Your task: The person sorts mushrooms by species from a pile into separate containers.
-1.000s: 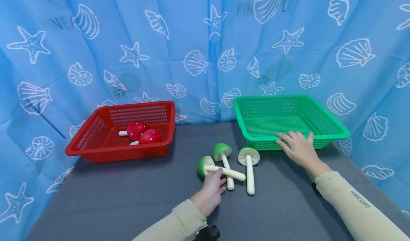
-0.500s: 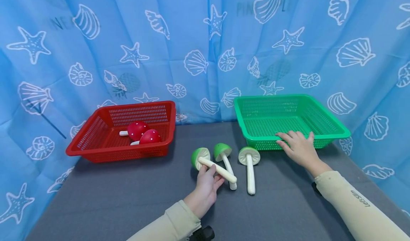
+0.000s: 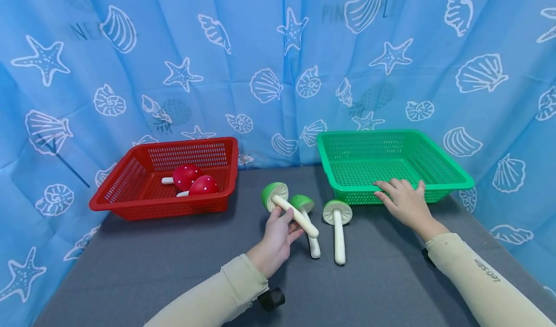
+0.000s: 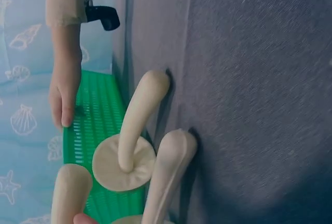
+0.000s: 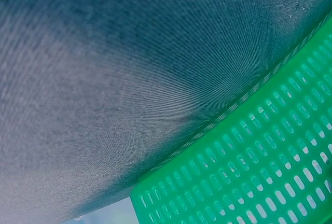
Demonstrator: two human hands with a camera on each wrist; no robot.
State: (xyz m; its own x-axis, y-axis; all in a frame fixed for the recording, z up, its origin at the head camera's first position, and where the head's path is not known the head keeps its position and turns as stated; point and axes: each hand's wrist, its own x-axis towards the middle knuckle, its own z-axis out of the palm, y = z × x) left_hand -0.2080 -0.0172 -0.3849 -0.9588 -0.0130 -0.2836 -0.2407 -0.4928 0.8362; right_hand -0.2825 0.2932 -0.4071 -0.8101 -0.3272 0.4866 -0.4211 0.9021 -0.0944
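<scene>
My left hand (image 3: 274, 240) pinches the white stem of a green-capped toy mushroom (image 3: 297, 216), held up over the table with its cap to the upper left. Partly behind it lies a second green mushroom (image 3: 302, 203). A third green mushroom (image 3: 339, 235) rests just to the right, stem toward me. In the left wrist view the held stem (image 4: 70, 193) shows at the bottom left. My right hand (image 3: 406, 202) rests with spread fingers on the front rim of the green basket (image 3: 393, 188); the right wrist view shows that basket's slotted wall (image 5: 249, 167).
At the left stands a red basket (image 3: 160, 204) with two red, white-dotted toy mushrooms (image 3: 204, 185) inside. A grey cloth (image 3: 173, 259) covers the table. Behind everything hangs a blue shell-print curtain (image 3: 278, 76).
My left hand has lifted the green mushroom off the pile, moving it up and slightly left while its stem turned more downward. The right hand stays on the basket rim.
</scene>
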